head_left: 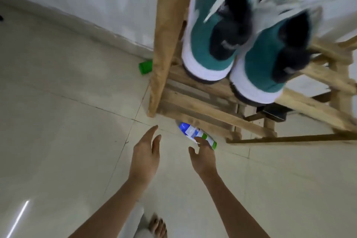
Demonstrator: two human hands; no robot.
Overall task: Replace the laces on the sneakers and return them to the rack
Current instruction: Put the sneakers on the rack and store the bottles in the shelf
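Teal sneakers [204,44] sit paired on the wooden rack [202,106]; left hand [146,150] and right hand [202,153] hover below, fingers spread, holding nothing; light, soft-sided shoes, probably best taken by their stiffer heels.

Soft even indoor light, glare streak on glossy floor tiles [58,141], motion-blurred sneakers [241,35], wide-angle bending at edges
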